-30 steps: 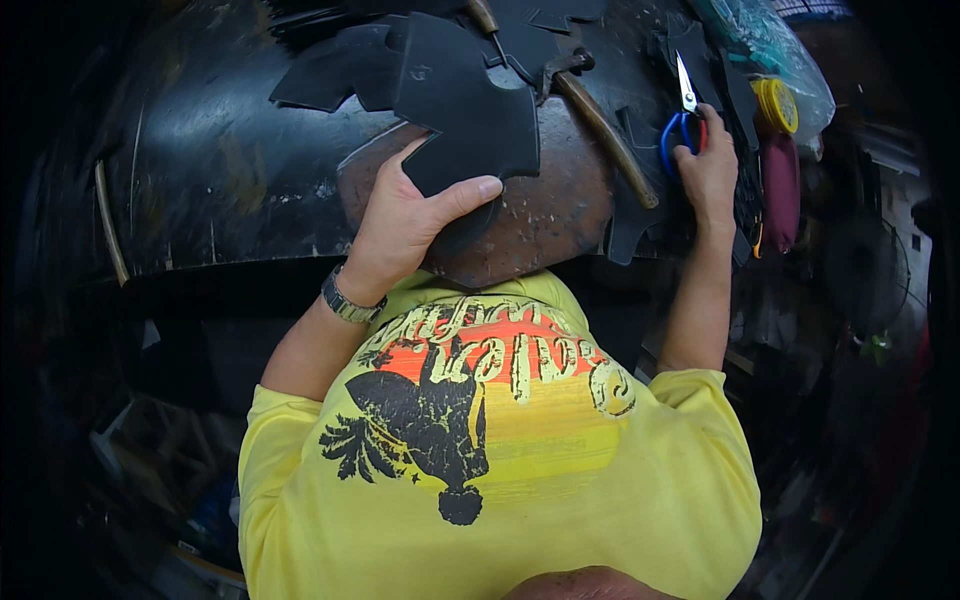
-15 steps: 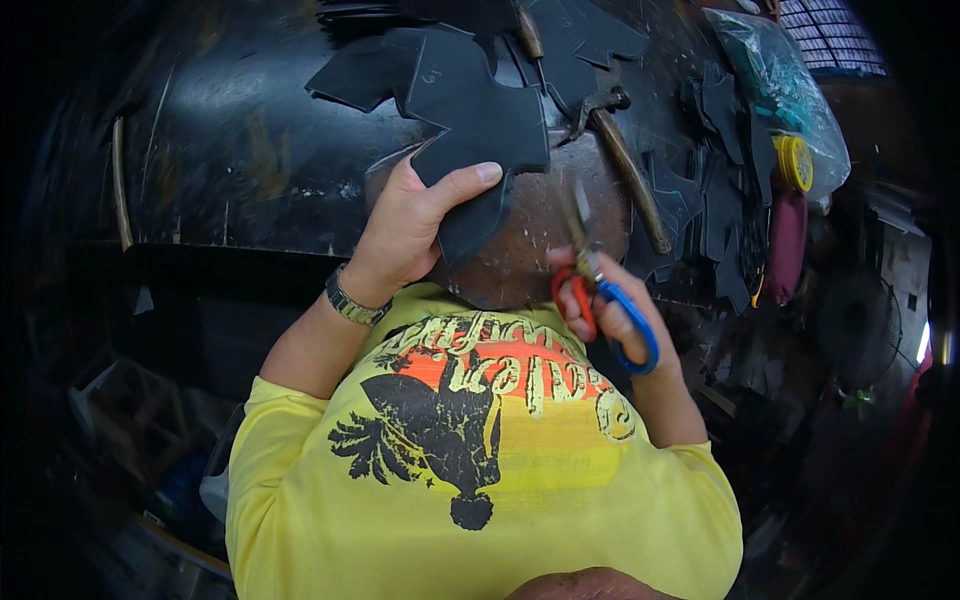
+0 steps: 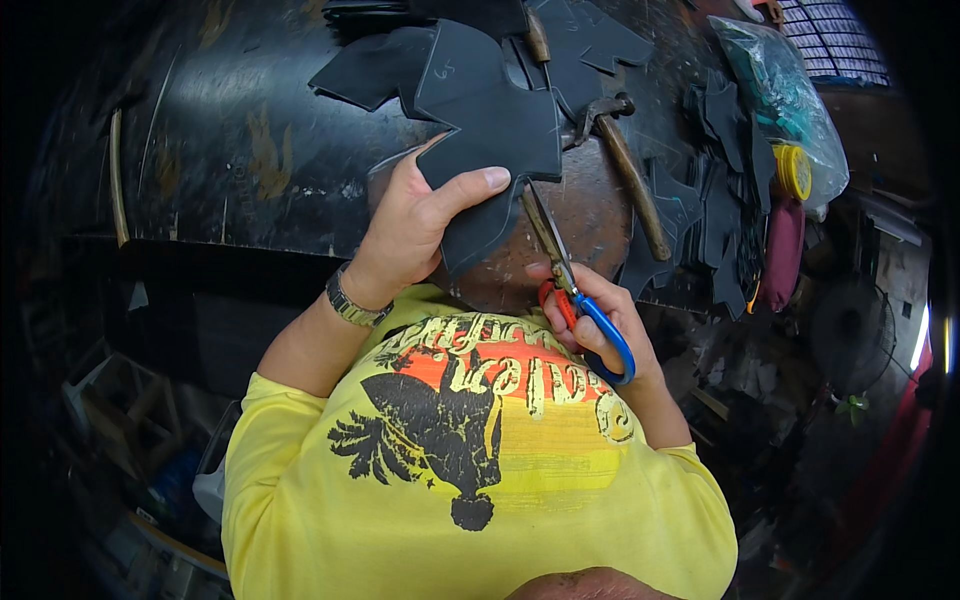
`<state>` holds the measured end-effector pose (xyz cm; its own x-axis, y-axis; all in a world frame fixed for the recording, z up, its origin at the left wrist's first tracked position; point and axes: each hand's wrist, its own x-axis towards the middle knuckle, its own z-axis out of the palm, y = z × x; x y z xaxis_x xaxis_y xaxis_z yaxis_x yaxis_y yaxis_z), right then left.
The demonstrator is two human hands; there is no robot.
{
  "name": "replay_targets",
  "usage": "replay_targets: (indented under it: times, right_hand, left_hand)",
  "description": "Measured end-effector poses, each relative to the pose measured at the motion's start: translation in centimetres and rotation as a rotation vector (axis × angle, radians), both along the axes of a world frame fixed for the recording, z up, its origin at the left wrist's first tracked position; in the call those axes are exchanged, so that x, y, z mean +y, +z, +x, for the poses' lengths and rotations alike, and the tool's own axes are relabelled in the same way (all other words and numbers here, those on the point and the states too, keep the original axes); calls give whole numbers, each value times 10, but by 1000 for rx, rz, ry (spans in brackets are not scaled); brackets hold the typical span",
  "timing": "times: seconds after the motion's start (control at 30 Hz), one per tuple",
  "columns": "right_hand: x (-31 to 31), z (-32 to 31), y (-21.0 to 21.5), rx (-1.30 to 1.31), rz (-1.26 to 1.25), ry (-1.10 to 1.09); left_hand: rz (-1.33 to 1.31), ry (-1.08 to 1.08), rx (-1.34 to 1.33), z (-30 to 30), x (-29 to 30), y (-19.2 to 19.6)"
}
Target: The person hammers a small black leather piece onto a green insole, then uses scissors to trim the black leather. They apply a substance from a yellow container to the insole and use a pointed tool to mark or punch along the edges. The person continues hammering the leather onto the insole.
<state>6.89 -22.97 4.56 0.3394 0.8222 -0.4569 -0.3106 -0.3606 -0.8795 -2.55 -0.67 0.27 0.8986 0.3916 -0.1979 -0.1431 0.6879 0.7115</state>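
Scissors [image 3: 563, 277] have swung from the right side of the bench [image 3: 210, 190] to the edge of a dark sheet [image 3: 490, 110], gripped in the right hand [image 3: 622, 305], while the left hand [image 3: 425, 215] pinches that sheet near the bench's front edge, apparently to steady it.

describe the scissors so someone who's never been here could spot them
At the near edge of the big dark table, in front of the yellow shirt, find the right hand. It holds the scissors, pointed toward the black sheet in the left hand. Unlike the wooden-handled hammer nearby, they are red-and-blue-handled.
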Motion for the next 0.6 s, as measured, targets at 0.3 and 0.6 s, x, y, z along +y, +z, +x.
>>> replay_targets:
  times: [0.3, 0.6]
  right_hand:
    - [-3, 1, -4, 114, 67, -16]
    - [-8, -1, -13, 88, 94, -23]
  left_hand:
    - [-60, -29, -32, -2, 4, -1]
    - [0, -15, 6, -2, 1, 0]
